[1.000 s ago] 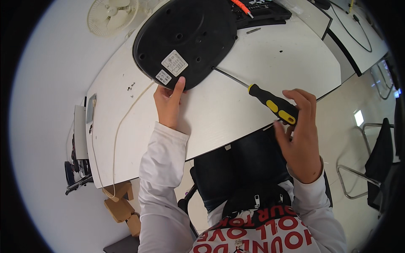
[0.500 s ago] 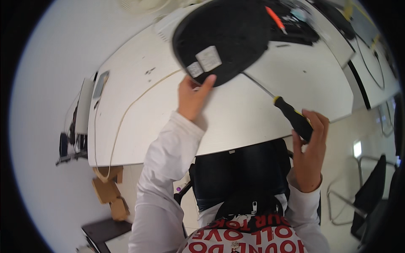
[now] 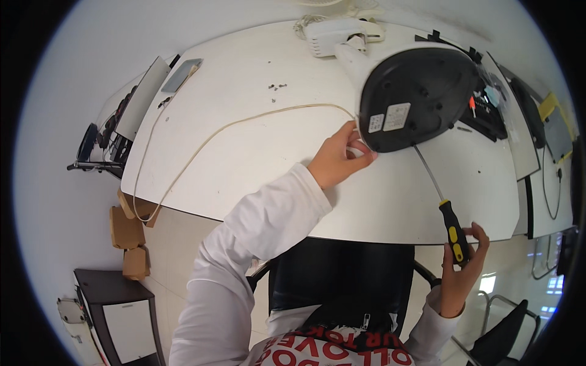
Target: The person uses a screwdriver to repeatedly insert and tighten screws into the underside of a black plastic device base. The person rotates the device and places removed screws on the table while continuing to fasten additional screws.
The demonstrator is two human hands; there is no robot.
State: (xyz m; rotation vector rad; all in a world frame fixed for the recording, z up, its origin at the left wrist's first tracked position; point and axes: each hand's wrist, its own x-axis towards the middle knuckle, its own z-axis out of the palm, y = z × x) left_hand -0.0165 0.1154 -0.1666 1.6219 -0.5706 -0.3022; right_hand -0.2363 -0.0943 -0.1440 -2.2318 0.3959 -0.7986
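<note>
A fan lies on its side on the white table (image 3: 244, 165), its round black base (image 3: 418, 97) facing me with two pale labels on it. My left hand (image 3: 339, 160) grips the lower left rim of that base. My right hand (image 3: 462, 268) holds a screwdriver (image 3: 453, 230) by its black and yellow handle near the table's front edge. The screwdriver's thin shaft runs up to the lower edge of the base. The fan's white stem (image 3: 342, 43) stretches away to the back.
A cream power cord (image 3: 201, 143) curves across the table from the base to the left edge. Several small screws (image 3: 276, 86) lie near the back. A black tool tray (image 3: 491, 110) sits to the right. Cardboard boxes (image 3: 129, 232) and a dark cabinet (image 3: 116, 305) stand on the floor at left.
The view has swung left, so the base now sits further right. My right hand with the screwdriver has dropped toward the table's front edge. My left hand stays on the base rim.
</note>
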